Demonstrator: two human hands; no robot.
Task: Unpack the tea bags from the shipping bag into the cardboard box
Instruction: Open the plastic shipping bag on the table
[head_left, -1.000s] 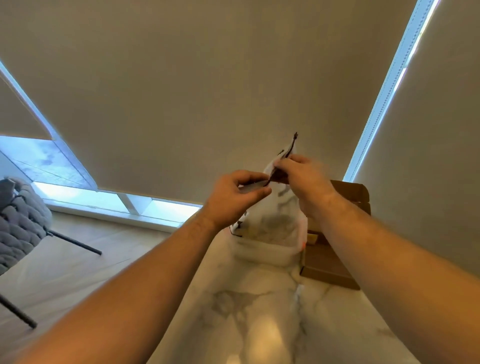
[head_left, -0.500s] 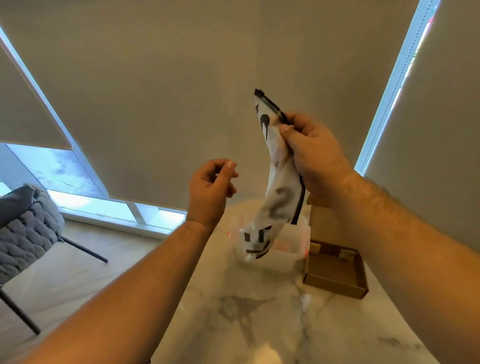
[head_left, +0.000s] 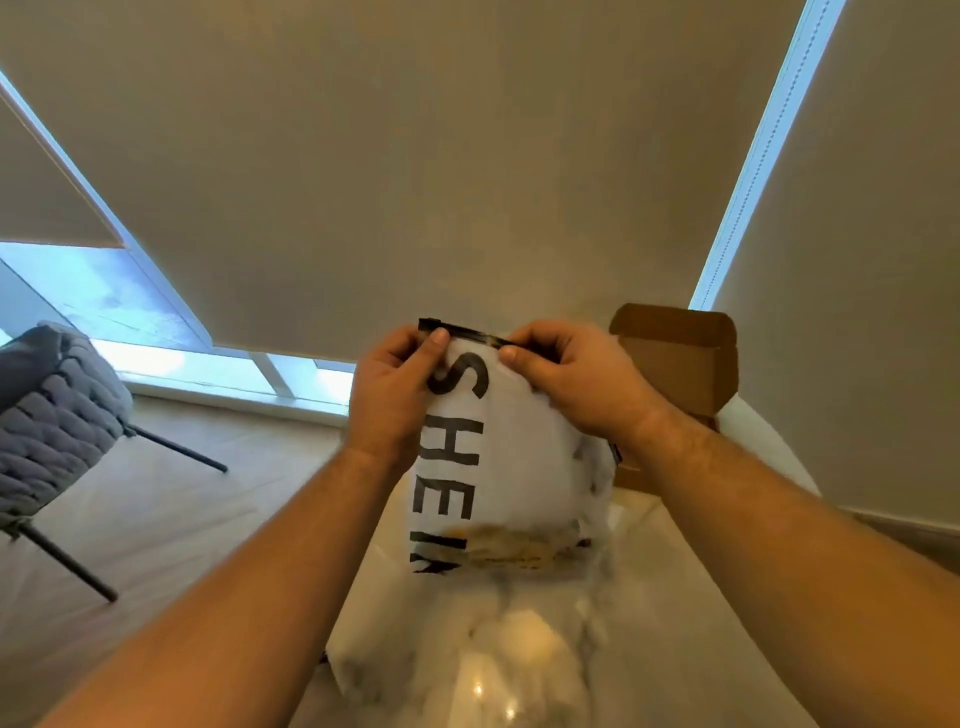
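Here, left hand (head_left: 395, 395), right hand (head_left: 576, 379) pinching shipping bag (head_left: 519, 457) top edge, cardboard box (head_left: 675, 353) behind

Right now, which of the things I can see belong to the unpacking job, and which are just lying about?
Part of the job:
- white shipping bag, pinched at its black top strip by the left hand and right hand
- open cardboard box to its right

Just there:
- grey chair
- marble table
- window blinds
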